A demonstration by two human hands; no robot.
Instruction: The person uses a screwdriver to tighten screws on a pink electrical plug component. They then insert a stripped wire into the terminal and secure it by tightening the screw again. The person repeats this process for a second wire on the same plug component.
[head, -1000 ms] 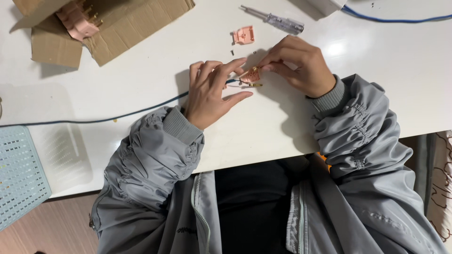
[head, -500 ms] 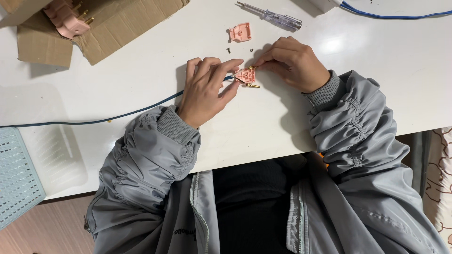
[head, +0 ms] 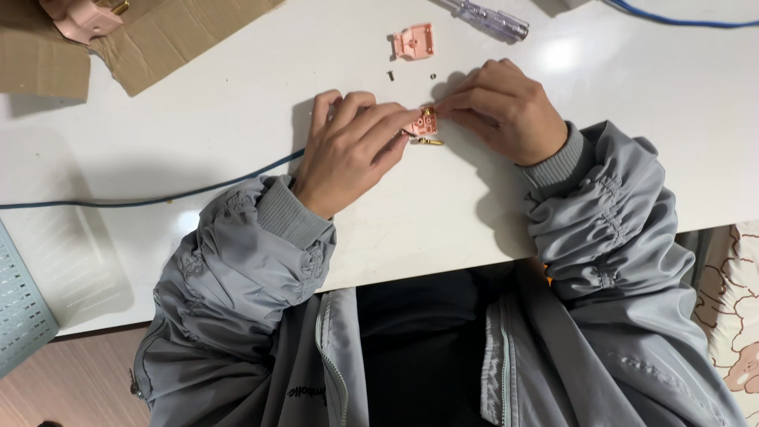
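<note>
A small pink plug body (head: 421,124) with brass parts rests on the white table (head: 237,103) between my hands. My left hand (head: 348,150) pinches its left side with thumb and fingers. My right hand (head: 500,108) grips its right edge with the fingertips. A brass pin (head: 429,141) lies just below the plug body. A blue cable (head: 150,199) runs from the left under my left hand toward the plug body. A second pink cover piece (head: 414,41) lies farther back, with two small screws (head: 390,76) near it.
A screwdriver with a clear handle (head: 494,20) lies at the back. Flattened cardboard (head: 158,35) with another pink part (head: 79,16) on it sits at the back left. A perforated grey panel (head: 20,308) stands at the left edge. Another blue cable (head: 680,17) crosses the back right.
Both hands have shifted slightly on the pink plug body and kept hold of it. The view has moved a little; the other items stay where they were.
</note>
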